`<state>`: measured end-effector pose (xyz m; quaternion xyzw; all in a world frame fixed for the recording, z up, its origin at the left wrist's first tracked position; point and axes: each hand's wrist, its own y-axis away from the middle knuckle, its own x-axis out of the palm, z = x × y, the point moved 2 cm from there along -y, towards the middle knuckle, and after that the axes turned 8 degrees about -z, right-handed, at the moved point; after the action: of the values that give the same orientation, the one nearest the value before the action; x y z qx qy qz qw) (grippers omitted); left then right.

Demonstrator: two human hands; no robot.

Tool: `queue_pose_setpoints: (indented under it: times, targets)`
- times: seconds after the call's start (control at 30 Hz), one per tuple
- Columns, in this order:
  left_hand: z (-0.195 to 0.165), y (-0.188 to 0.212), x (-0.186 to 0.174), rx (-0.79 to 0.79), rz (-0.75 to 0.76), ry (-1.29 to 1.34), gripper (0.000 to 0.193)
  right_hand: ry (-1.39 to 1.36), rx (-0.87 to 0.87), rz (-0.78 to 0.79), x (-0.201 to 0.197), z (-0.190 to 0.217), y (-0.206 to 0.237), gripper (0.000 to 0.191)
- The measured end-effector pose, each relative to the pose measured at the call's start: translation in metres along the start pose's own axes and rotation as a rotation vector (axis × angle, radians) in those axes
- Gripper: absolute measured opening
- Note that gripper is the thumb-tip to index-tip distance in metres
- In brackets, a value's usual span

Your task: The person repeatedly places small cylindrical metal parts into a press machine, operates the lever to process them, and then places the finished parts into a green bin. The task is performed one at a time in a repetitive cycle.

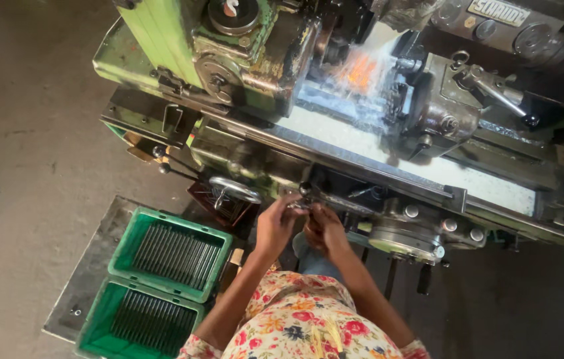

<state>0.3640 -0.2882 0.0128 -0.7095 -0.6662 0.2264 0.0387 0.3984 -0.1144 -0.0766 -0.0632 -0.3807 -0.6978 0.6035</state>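
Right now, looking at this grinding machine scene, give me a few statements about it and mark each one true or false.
1. Both hands, the left hand and the right hand, are together at the machine's front. True.
2. Two green crates hold rows of dark metal rods. True.
3. The crates sit on the person's right. False: they are on the person's left, on the floor.
4. The machine body is painted red. False: it is green.
5. White coolant sprays at the work area. True.
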Motion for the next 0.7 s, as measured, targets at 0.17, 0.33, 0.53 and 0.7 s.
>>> queue_pose_setpoints:
  times: [0.17,0.33,0.53,0.7]
  targets:
    - [-0.010,0.002,-0.013,0.451,0.385,-0.264,0.030,-0.143,0.704,0.358,-0.040,-0.009,-0.002,0.034]
    - [0.012,-0.015,-0.015,0.627,0.416,-0.350,0.026,-0.142,0.677,0.292,-0.033,-0.006,-0.022,0.036]
    - [0.061,-0.024,-0.007,-0.590,-0.252,0.540,0.017,0.209,-0.205,-0.234,0.026,0.011,-0.028,0.022]
    - [0.076,0.009,0.000,-0.860,-0.085,0.663,0.018,1.135,-1.124,-0.165,0.067,0.028,0.008,0.016]
